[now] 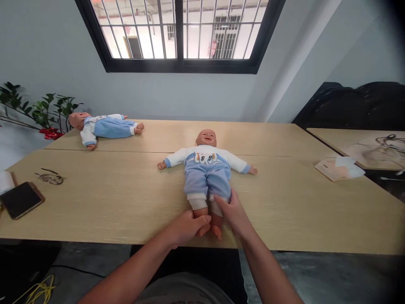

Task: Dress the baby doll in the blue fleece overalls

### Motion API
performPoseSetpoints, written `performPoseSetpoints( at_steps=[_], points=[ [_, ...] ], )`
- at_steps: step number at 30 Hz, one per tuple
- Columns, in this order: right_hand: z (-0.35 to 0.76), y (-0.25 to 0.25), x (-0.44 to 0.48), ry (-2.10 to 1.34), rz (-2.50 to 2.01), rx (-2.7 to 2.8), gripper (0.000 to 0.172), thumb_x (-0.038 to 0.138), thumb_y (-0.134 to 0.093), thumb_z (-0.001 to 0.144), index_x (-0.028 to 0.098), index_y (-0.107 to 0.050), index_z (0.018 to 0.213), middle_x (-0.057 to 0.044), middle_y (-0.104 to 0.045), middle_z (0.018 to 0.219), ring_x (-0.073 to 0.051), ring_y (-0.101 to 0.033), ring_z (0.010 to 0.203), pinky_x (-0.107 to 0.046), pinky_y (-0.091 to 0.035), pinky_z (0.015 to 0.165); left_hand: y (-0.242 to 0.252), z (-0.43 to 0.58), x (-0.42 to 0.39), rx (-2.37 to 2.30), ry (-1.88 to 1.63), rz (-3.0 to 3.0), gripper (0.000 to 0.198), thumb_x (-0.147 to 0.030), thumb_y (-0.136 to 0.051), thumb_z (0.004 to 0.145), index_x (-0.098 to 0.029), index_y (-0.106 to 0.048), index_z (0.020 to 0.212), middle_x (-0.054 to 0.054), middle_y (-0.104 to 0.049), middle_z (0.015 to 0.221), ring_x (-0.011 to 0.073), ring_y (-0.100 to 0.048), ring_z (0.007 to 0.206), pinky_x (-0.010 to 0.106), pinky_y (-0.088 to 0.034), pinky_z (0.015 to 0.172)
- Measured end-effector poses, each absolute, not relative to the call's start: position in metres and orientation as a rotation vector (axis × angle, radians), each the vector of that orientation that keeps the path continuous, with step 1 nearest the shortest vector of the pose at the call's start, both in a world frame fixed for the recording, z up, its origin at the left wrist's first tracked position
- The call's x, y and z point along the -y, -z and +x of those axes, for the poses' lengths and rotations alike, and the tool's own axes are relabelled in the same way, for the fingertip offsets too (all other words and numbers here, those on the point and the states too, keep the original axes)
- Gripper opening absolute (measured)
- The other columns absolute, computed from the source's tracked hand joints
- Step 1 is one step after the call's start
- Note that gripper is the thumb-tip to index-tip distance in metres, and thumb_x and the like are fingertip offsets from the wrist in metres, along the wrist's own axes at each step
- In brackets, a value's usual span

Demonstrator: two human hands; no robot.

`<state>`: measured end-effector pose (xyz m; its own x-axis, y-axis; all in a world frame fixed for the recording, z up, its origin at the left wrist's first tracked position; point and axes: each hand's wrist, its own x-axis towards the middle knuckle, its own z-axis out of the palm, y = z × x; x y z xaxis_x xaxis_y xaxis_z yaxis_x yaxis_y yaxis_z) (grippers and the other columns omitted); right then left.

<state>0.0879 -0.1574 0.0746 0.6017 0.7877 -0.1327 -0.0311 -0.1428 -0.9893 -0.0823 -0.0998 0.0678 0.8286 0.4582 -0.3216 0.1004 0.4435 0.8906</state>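
A baby doll in a white top and blue trousers lies on its back in the middle of the wooden table, arms spread, feet toward me. My left hand is closed around the doll's foot and ankle on the left. My right hand grips the other leg at the white trouser cuff, fingers curled on the fabric.
A second doll in the same clothes lies at the far left of the table. A phone and glasses rest near the left edge. A tissue pack is on the right. A plant stands far left.
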Motion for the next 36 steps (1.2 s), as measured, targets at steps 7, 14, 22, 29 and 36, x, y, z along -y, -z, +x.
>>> performPoseSetpoints(
  at_steps=[7, 14, 22, 29, 36],
  points=[
    [0.105, -0.049, 0.171, -0.264, -1.878, 1.041, 0.070, 0.052, -0.067, 0.087, 0.015, -0.048, 0.144, -0.020, -0.057, 0.139, -0.035, -0.053, 0.131, -0.055, -0.044, 0.108, -0.083, -0.127, 0.083, -1.060, -0.097, 2.020, 0.037, -0.057, -0.058, 0.091, -0.021, -0.067, 0.085, 0.005, -0.072, 0.081, 0.0224, -0.062, 0.071, 0.030, -0.033, 0.063],
    [0.069, -0.082, 0.167, 0.326, -1.787, 2.054, 0.010, 0.023, -0.057, 0.099, 0.020, -0.066, 0.096, -0.006, -0.067, 0.087, -0.022, -0.060, 0.084, -0.035, -0.043, 0.079, -0.064, -0.139, 0.069, -1.231, -0.235, 2.342, 0.028, -0.045, -0.047, 0.101, -0.024, -0.065, 0.099, 0.004, -0.073, 0.093, 0.0238, -0.068, 0.081, 0.031, -0.040, 0.065],
    [0.057, -0.093, 0.136, 0.341, -1.921, 2.331, 0.016, 0.008, -0.059, 0.093, 0.017, -0.063, 0.081, -0.006, -0.066, 0.077, -0.022, -0.058, 0.073, -0.037, -0.028, 0.066, -0.026, -0.128, 0.055, -1.025, -0.659, 2.523, 0.015, -0.028, -0.051, 0.103, -0.021, -0.061, 0.111, 0.003, -0.072, 0.104, 0.0191, -0.069, 0.087, 0.031, -0.051, 0.075],
    [0.058, -0.088, 0.140, 0.352, -1.846, 2.360, 0.013, 0.010, -0.061, 0.091, 0.017, -0.062, 0.081, -0.006, -0.067, 0.079, -0.021, -0.056, 0.072, -0.037, -0.027, 0.067, -0.021, -0.131, 0.056, -0.865, -0.764, 2.708, 0.009, -0.020, -0.053, 0.098, -0.020, -0.061, 0.102, 0.003, -0.071, 0.092, 0.0184, -0.069, 0.080, 0.029, -0.049, 0.068],
    [0.076, -0.103, 0.129, 0.058, -1.581, 2.349, 0.016, 0.019, -0.061, 0.091, 0.019, -0.062, 0.075, -0.002, -0.065, 0.072, -0.017, -0.053, 0.069, -0.033, -0.032, 0.069, -0.023, -0.143, 0.061, -0.573, -0.770, 2.866, 0.008, -0.015, -0.056, 0.088, -0.021, -0.061, 0.089, 0.000, -0.067, 0.077, 0.0157, -0.062, 0.063, 0.028, -0.043, 0.059]
  ],
)
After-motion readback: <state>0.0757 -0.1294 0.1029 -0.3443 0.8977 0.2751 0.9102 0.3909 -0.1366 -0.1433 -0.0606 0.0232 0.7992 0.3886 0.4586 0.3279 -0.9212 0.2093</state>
